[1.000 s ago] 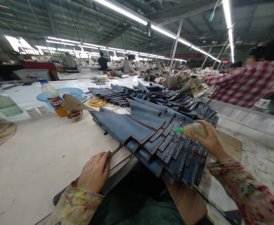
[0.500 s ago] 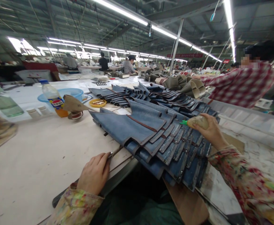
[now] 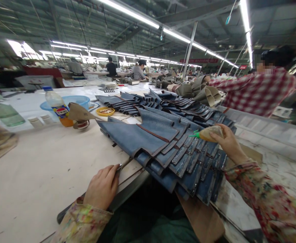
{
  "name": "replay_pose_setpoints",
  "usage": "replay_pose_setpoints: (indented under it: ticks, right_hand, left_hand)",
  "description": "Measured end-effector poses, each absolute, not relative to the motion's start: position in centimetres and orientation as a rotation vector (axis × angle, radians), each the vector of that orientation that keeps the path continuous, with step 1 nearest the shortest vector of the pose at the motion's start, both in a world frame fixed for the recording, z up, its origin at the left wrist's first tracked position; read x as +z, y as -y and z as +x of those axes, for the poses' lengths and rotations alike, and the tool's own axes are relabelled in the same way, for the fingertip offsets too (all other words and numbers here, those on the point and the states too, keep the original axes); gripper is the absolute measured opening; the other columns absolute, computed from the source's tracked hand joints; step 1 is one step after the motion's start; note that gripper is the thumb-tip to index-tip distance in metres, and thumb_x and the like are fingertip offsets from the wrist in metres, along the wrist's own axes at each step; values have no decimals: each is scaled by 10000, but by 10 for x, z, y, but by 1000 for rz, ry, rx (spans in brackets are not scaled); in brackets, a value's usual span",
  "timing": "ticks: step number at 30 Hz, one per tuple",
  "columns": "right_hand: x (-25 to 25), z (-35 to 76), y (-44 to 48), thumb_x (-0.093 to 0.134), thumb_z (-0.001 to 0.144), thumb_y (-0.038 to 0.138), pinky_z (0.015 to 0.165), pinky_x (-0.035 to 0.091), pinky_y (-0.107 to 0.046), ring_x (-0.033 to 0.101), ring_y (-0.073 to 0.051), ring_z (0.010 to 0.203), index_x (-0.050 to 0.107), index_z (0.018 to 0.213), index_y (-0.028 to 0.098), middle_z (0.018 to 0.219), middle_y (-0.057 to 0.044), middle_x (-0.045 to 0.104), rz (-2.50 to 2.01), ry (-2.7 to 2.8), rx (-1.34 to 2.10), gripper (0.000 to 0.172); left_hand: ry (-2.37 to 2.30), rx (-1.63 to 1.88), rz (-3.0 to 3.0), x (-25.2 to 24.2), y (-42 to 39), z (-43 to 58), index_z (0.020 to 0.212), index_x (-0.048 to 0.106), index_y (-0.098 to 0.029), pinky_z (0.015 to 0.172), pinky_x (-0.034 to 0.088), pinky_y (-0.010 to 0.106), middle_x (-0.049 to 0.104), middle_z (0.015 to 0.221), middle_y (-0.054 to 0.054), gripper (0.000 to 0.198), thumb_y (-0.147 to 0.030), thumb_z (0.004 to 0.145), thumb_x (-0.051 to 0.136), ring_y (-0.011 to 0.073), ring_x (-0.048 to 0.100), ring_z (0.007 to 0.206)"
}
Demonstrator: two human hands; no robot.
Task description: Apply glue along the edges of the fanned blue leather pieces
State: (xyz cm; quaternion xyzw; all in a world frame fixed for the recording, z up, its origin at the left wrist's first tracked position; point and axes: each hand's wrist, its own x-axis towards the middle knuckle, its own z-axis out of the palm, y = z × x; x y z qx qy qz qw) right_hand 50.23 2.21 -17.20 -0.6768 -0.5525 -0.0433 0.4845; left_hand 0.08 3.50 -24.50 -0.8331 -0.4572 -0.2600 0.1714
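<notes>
My right hand point(image 3: 229, 141) is closed round a soft glue bottle point(image 3: 210, 134) with a green nozzle and yellowish contents. The bottle lies nearly level, its nozzle pointing left above the fanned stack of blue leather pieces point(image 3: 153, 130). Dark trim edges these overlapping pieces, and shiny wet-looking strips run along their right-hand ends. At the table's near edge rests my left hand point(image 3: 101, 185), fingers curled together. A small dark, shiny thing shows at its fingertips, too little of it to name. The stack's lower corners hang over the table edge.
On the white table point(image 3: 41, 175) stand a drink bottle point(image 3: 59, 108), a blue basin point(image 3: 78, 100), a yellow dish point(image 3: 105, 111) and a tape roll point(image 3: 82, 125). More blue pieces point(image 3: 127, 103) lie behind. A translucent bin point(image 3: 269, 131) is at right, near a person in a checked shirt point(image 3: 259, 89).
My right hand has shifted slightly left with the glue bottle, its nozzle now further left over the pieces. My left hand has stayed put. The person in the checked shirt has moved slightly left.
</notes>
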Motion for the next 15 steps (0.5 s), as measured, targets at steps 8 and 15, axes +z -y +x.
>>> replay_pose_setpoints:
  ticks: [8, 15]
  right_hand:
    - [-167, 483, -34, 594, 690, 578, 907, 411, -433, 525, -273, 976, 513, 1131, 187, 1065, -93, 543, -1687, 1336, -170, 596]
    - [-171, 470, -15, 614, 699, 550, 872, 443, -427, 551, -265, 955, 513, 1142, 214, 1043, -67, 578, -1654, 1347, 99, 565]
  left_hand:
    - [1300, -751, -2362, -244, -36, 3, 1114, 540, -159, 743, 436, 331, 615, 986, 53, 280, -273, 877, 442, 205, 553, 869]
    - [1315, -762, -2355, -245, -34, 3, 1105, 547, -155, 757, 439, 338, 616, 993, 56, 278, -271, 876, 441, 209, 554, 877]
